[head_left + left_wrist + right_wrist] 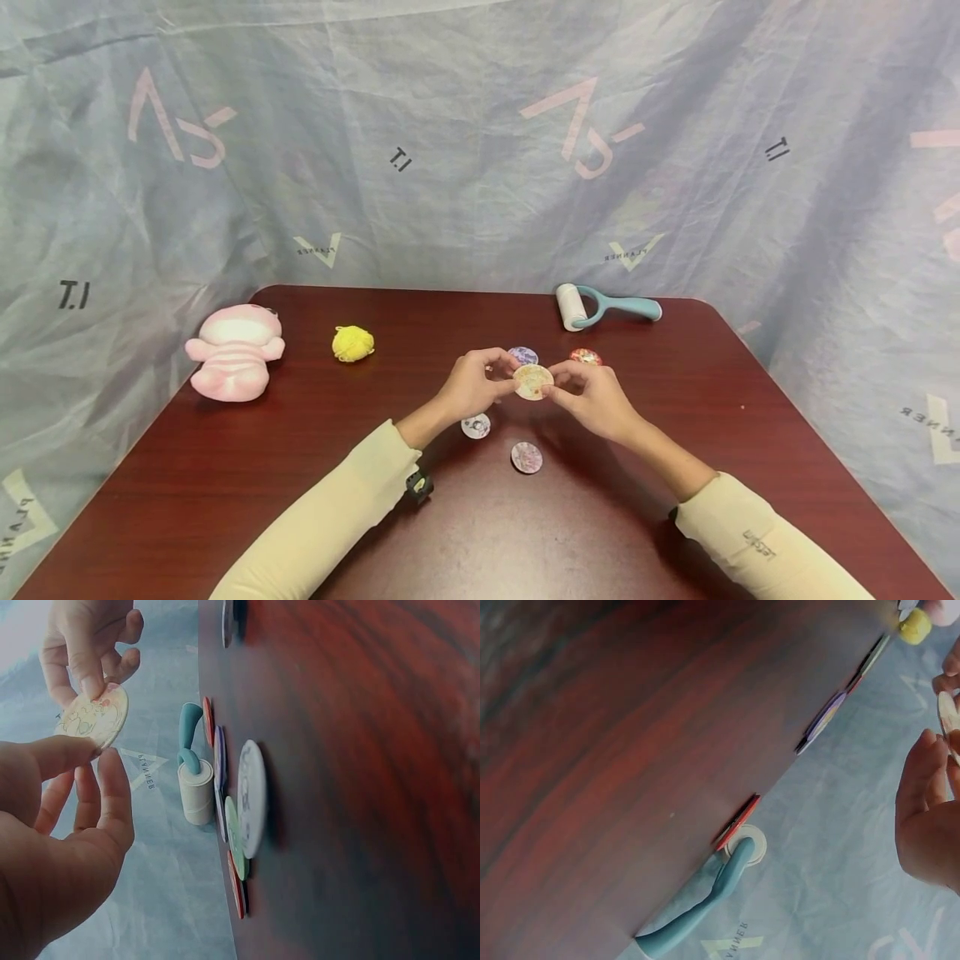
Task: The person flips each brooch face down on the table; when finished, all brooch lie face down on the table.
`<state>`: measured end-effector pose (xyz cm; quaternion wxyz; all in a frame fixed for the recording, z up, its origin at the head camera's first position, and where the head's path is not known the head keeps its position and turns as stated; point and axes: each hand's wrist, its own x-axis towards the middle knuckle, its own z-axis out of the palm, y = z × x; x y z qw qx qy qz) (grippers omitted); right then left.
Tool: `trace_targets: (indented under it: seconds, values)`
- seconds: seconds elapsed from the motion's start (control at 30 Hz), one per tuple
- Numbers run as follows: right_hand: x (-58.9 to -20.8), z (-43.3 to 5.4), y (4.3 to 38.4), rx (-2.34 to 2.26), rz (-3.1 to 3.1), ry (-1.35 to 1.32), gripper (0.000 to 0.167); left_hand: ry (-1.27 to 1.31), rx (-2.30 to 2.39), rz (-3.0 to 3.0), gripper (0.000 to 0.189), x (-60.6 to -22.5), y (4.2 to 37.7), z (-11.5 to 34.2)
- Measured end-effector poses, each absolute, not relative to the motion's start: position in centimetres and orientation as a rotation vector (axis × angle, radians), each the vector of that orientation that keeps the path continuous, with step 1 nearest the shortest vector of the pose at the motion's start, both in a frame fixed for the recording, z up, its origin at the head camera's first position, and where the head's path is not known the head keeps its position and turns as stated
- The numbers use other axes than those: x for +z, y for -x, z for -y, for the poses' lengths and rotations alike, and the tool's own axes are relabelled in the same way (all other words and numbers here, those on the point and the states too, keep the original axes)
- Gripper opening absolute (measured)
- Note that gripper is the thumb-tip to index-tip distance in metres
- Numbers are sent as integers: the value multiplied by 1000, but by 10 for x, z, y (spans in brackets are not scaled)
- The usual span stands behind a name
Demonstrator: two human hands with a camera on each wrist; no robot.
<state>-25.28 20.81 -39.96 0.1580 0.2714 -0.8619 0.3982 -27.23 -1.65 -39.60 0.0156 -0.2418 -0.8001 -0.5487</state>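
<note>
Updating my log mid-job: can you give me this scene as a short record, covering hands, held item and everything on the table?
left hand: pinches one edge of cream printed disc
right hand: pinches its opposite edge
held item: raised above table
discs on table: purple disc, red disc, white disc, pink disc, green disc; possibly others
far side: lint roller
left side: yellow yarn ball, pink plush toy
</note>
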Motion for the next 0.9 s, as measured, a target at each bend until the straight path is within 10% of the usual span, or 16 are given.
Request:
trace_targets:
  seconds: [0.9]
  values:
    - [-374,-203,234,1435,2605,-565,22,776,-1904,2437,13,-398,270,15]
